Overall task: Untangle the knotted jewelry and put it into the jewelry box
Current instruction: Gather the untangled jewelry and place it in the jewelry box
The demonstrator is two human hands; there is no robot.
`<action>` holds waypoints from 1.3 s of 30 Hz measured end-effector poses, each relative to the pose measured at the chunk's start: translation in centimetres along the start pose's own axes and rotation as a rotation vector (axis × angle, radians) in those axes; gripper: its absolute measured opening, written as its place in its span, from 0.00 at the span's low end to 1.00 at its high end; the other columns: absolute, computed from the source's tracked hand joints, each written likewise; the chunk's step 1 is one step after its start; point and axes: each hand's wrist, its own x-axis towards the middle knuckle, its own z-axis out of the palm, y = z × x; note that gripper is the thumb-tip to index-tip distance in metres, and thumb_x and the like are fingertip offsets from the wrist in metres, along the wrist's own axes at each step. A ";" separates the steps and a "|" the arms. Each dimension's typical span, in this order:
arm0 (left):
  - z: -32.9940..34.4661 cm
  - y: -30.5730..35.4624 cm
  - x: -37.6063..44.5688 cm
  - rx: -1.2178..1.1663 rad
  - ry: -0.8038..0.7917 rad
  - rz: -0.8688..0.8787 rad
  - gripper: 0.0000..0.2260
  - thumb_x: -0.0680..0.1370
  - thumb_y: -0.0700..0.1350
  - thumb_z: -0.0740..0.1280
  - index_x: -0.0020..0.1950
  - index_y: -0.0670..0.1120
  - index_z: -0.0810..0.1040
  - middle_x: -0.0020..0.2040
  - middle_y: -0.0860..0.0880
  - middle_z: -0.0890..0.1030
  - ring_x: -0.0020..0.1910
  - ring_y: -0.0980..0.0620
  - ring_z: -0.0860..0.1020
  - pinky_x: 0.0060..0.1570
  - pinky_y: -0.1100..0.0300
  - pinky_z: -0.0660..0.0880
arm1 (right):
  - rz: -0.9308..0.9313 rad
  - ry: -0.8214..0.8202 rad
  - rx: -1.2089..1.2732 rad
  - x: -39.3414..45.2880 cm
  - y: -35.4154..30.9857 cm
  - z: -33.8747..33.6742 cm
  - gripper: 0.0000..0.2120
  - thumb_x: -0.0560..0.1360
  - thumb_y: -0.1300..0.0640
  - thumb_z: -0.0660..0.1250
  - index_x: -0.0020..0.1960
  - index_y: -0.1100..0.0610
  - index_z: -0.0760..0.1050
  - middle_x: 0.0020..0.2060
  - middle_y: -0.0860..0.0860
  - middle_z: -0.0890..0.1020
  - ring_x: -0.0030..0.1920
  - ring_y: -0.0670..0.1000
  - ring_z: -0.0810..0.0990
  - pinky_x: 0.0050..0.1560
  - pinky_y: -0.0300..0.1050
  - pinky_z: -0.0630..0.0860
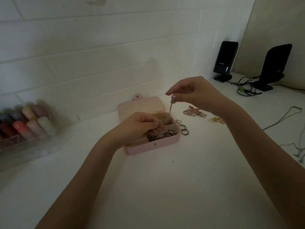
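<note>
At frame centre, over the open pink jewelry box [165,142], my right hand [194,93] is pinching a silver chain [170,107] from above. Lower down, my left hand [140,123] is gripping its other end inside the box.

The open jewelry box [148,146] sat mid-surface [165,187], its lid [142,104] lying back toward the wall [99,47]. A chain [170,107] hung over the box. Three rings [182,127] lay just right of the box, beaded bracelets [194,112] farther right. A case of bottles [24,126] stood far left; two speakers [225,60] stood at back right.
</note>
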 end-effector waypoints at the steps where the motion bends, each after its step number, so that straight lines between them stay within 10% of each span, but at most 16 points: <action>1: -0.1 0.2 -0.2 0.125 0.008 0.007 0.12 0.78 0.33 0.63 0.46 0.45 0.84 0.39 0.53 0.83 0.37 0.63 0.78 0.43 0.73 0.72 | -0.009 -0.009 0.008 -0.1 -0.2 0.1 0.07 0.73 0.66 0.71 0.50 0.59 0.82 0.41 0.56 0.85 0.40 0.45 0.84 0.43 0.29 0.75; 6: -0.2 0.7 -0.3 0.302 0.194 0.092 0.11 0.75 0.34 0.64 0.52 0.47 0.80 0.46 0.56 0.82 0.44 0.63 0.79 0.43 0.76 0.73 | -0.057 -0.078 0.067 -0.3 -0.9 1.0 0.08 0.72 0.68 0.71 0.50 0.64 0.81 0.40 0.59 0.85 0.39 0.47 0.84 0.43 0.31 0.75; 12: 2.2 0.4 -0.3 0.010 0.173 0.144 0.10 0.74 0.39 0.71 0.51 0.51 0.74 0.41 0.51 0.85 0.46 0.55 0.83 0.51 0.56 0.79 | -0.061 -0.076 0.017 -0.4 -1.1 1.2 0.08 0.71 0.68 0.72 0.50 0.63 0.79 0.39 0.59 0.83 0.39 0.49 0.84 0.45 0.35 0.79; 20: 2.3 -0.1 -0.3 0.643 0.319 0.207 0.03 0.75 0.44 0.69 0.45 0.52 0.80 0.40 0.57 0.81 0.44 0.56 0.79 0.42 0.59 0.74 | 0.142 -0.243 -0.367 -0.2 0.6 1.2 0.07 0.66 0.61 0.77 0.37 0.54 0.79 0.35 0.52 0.84 0.35 0.48 0.81 0.44 0.47 0.79; 25: 2.1 -0.3 -0.2 0.916 0.222 0.197 0.08 0.77 0.47 0.66 0.53 0.55 0.82 0.41 0.54 0.72 0.45 0.56 0.68 0.36 0.67 0.61 | 0.156 -0.396 -0.539 -0.2 1.3 2.8 0.09 0.68 0.60 0.76 0.35 0.50 0.77 0.28 0.42 0.77 0.31 0.41 0.73 0.30 0.29 0.66; 32: 3.0 -2.4 0.8 0.725 0.251 0.225 0.19 0.77 0.46 0.65 0.68 0.47 0.71 0.63 0.47 0.75 0.62 0.47 0.71 0.64 0.53 0.65 | 0.087 -0.381 -0.525 -1.9 2.7 2.7 0.03 0.70 0.56 0.75 0.44 0.52 0.83 0.39 0.48 0.80 0.42 0.48 0.77 0.44 0.44 0.74; 39: 5.6 -2.1 -0.8 0.679 0.178 0.212 0.25 0.73 0.55 0.56 0.70 0.56 0.68 0.64 0.54 0.77 0.64 0.52 0.73 0.66 0.39 0.65 | 0.073 -0.292 -0.471 -5.8 2.8 2.2 0.03 0.71 0.59 0.73 0.43 0.53 0.80 0.41 0.50 0.80 0.43 0.50 0.78 0.42 0.41 0.73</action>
